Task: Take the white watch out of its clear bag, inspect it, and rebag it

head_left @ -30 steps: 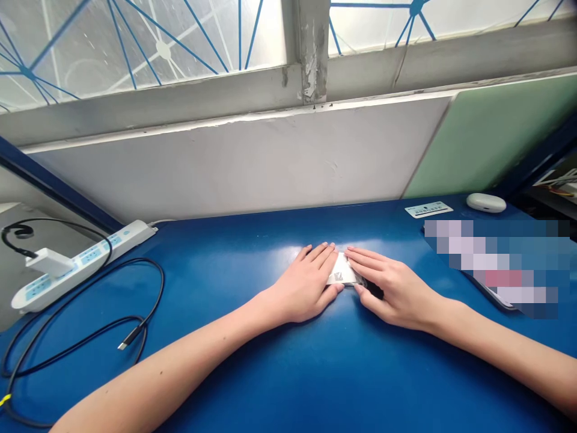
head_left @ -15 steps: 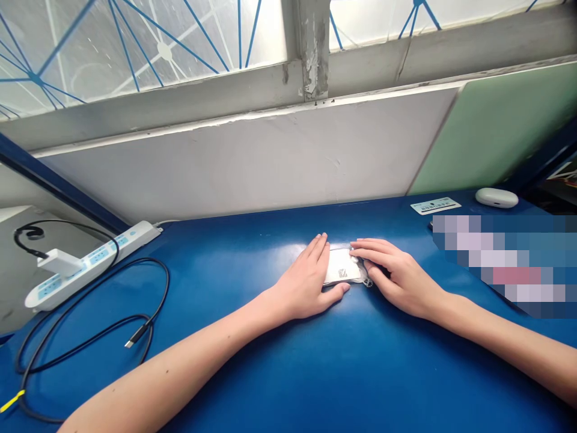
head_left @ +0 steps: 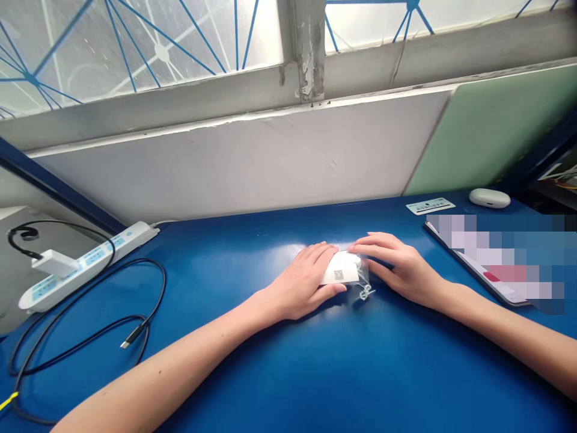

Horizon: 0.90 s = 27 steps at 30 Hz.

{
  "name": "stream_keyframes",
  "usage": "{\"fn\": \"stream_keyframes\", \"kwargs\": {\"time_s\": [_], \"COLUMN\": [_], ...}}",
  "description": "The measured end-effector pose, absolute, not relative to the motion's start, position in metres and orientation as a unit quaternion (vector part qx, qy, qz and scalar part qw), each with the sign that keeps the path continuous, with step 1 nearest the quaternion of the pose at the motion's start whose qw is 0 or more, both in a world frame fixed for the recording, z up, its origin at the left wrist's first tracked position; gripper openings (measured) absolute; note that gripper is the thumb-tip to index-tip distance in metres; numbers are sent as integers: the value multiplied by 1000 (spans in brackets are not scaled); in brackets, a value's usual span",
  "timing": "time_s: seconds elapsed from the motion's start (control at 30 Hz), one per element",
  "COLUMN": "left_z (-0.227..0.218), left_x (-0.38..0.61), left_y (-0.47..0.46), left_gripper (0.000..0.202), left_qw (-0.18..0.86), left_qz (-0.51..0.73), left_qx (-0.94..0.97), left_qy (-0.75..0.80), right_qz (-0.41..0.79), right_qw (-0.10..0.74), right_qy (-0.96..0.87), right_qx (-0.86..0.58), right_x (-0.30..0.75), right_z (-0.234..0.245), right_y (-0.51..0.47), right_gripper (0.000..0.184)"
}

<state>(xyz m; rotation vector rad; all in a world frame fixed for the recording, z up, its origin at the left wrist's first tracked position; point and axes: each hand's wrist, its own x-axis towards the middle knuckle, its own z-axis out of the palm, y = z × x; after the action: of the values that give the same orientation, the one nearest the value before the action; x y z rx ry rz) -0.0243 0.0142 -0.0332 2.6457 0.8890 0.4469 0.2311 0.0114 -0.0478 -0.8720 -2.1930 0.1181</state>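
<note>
Easing back, the right hand (head_left: 406,269), fingers loosely spread, is uncovering a silvery beaded chain (head_left: 364,293); a white rectangular card in clear plastic (head_left: 346,266) is apparently lying lengthwise between the hands, the nearer left hand (head_left: 303,286) covering its left end, fingers together, grip unclear.

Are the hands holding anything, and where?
The left hand holds a small packet by its left end. The right hand is at its right end, grip unclear.
</note>
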Motion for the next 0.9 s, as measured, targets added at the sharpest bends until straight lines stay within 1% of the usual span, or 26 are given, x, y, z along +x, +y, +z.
{"fn": "stream_keyframes", "kwargs": {"time_s": [0.1,0.2,0.3,0.33,0.4,0.53,0.7,0.8,0.9], "left_z": [-34,-34,-33,-33,-33,-34,-33,-32,-31], "left_x": [-26,-26,-26,-26,-27,-28,-26,-24,-24], "left_y": [15,16,17,17,16,14,12,12,14], "left_gripper": [64,59,56,57,64,89,122,126,117], "left_qw": [175,194,205,209,218,235,181,156,170], "left_qz": [187,208,215,217,218,219,227,216,197], "left_qx": [918,914,911,909,904,889,901,916,920], "left_qy": [302,291,285,287,296,325,322,301,294], "right_qz": [55,105,171,199,256,345,398,405,407], "right_qw": [421,480,526,533,531,488,441,433,430], "right_qy": [-844,-806,-744,-724,-691,-658,-653,-658,-661], "right_qx": [-328,-330,-375,-391,-418,-459,-471,-464,-462], "right_x": [233,233,231,230,230,231,230,230,229], "right_z": [-42,-32,-25,-24,-23,-28,-38,-42,-43], "right_y": [11,9,7,7,8,13,18,19,18], "right_gripper": [24,19,8,8,15,28,38,38,33]}}
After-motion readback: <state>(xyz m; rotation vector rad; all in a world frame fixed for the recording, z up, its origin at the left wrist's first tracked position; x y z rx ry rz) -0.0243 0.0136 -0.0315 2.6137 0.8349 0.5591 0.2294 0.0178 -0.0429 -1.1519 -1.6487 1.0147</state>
